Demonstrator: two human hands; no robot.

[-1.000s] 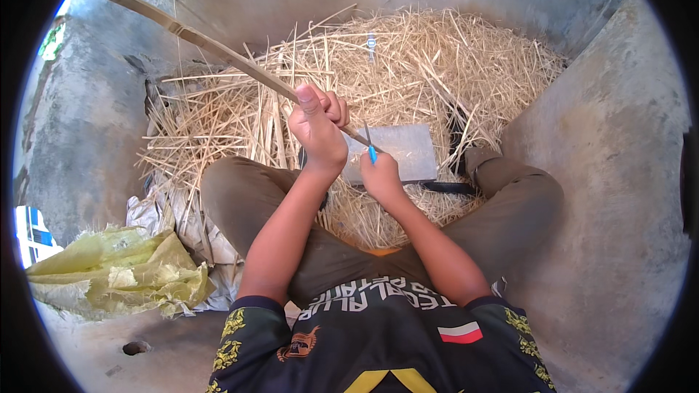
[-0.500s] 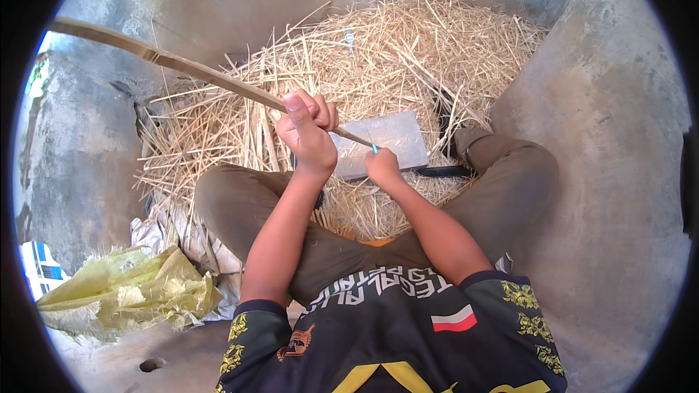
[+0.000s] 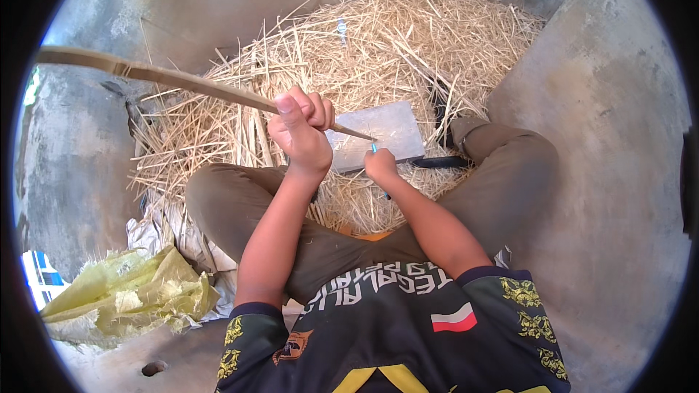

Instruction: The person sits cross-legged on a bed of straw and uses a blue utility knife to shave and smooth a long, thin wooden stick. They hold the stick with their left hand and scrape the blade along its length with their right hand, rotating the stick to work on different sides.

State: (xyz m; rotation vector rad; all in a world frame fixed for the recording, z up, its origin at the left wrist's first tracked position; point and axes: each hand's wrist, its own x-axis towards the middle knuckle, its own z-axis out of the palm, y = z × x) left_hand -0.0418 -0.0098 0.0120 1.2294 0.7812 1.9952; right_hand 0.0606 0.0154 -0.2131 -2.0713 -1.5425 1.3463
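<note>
Bamboo strip (image 3: 167,76) in left hand (image 3: 302,135), long axis upper-left, tip toward right hand (image 3: 380,165)

Blue tool (image 3: 374,148) mostly hidden in fist

Straw heap (image 3: 378,58) and knees crowd the slab (image 3: 389,131).

Left hand (image 3: 300,131) gripping a bamboo strip (image 3: 167,78), right hand (image 3: 380,166) with blue-handled tool (image 3: 375,148) over straw (image 3: 378,51).
</note>
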